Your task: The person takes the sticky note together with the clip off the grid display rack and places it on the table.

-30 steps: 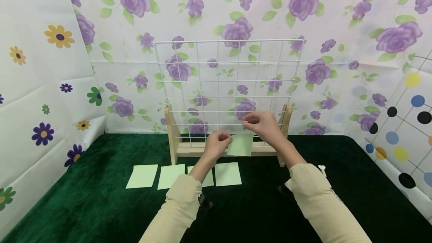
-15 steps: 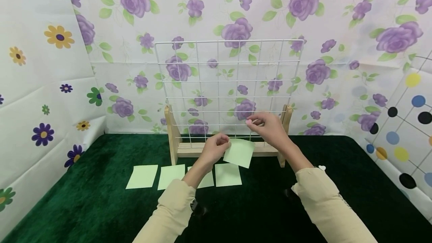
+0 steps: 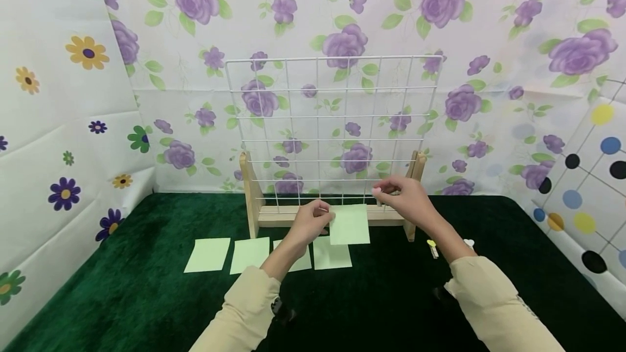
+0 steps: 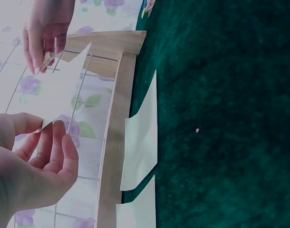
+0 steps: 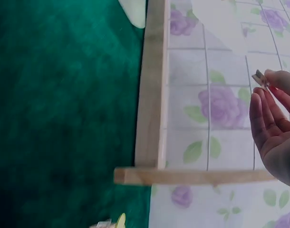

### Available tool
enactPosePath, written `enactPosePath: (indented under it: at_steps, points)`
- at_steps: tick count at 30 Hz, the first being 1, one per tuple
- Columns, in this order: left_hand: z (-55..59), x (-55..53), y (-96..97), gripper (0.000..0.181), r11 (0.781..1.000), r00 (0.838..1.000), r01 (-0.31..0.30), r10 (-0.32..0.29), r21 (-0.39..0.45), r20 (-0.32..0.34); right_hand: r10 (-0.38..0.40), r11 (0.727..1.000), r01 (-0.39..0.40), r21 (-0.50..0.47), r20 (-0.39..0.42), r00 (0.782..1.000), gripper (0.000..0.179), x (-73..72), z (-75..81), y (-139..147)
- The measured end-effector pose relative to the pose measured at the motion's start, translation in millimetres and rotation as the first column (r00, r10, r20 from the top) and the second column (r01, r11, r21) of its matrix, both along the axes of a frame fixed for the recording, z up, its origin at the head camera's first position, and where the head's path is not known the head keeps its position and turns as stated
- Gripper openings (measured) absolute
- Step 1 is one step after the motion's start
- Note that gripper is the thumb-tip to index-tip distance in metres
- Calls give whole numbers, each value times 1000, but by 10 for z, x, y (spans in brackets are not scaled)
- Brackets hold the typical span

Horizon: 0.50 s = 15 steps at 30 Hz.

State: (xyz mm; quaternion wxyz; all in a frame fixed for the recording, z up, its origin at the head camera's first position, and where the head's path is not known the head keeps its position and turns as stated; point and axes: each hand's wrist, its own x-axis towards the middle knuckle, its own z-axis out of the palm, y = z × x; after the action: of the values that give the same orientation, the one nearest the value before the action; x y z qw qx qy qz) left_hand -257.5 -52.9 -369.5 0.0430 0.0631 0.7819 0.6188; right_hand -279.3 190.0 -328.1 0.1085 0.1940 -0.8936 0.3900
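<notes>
My left hand (image 3: 307,226) pinches the left edge of a pale green paper square (image 3: 350,225) between thumb and fingertips. The square hangs in front of the lower bar of the wire grid (image 3: 332,59). To its right, my right hand (image 3: 409,199) holds a small clothespin (image 5: 260,79) with a pink heart at its end by thumb and fingertips. That clothespin is apart from the paper, close before the grid's lower right part. Several more pale green squares, among them one (image 3: 207,255) at the far left, lie in a row on the green cloth.
A wooden stand (image 3: 249,194) with two uprights carries the grid. Near my right forearm lie a yellow-heart clothespin (image 3: 432,249) and a white heart (image 3: 469,243), partly behind the wrist. Dark green cloth (image 3: 146,303) covers the table, with flowered sheets around it.
The paper square has come down with my left hand, tilting and then straightening. My right hand has drawn away to the right and down with the clothespin. The yellow-heart clothespin has become visible.
</notes>
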Motion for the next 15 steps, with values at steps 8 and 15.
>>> enactPosePath:
  at_steps: [8,15]
  points:
    - [-87,51,35,17,999,999,44,-44,-12,-10,-3,1000,4,-17,89,996,34,43,-110,311]
    - [-136,107,124,17,997,997,73,-74,-27,-25,-57,995,49,85,95,994,33,127,-220,537]
